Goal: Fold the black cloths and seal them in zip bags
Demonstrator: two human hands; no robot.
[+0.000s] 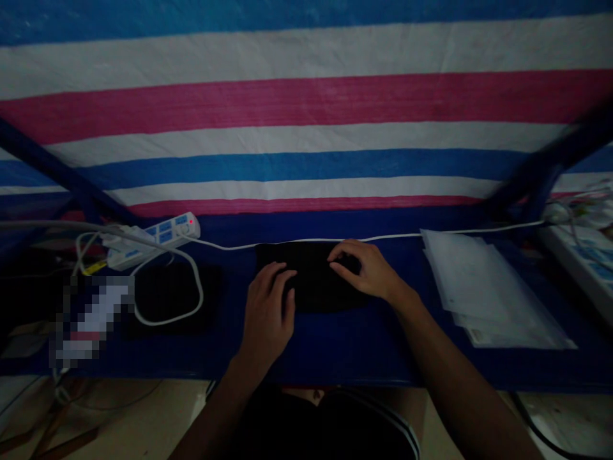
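A piece of black folded cloth lies flat on the blue tabletop in front of me; dim light hides its details. My left hand rests over its left part, fingers stretched forward and thumb apart. Over its right part, my right hand is curled, with thumb and index fingertips brought together in a pinch at the dark fabric. Exactly how much cloth is between those fingertips is hard to make out.
A white power strip with a lit red light and looped white cable sits left, beside another dark item. Clear plastic bags lie right. A white cord runs along the back, before a striped sheet.
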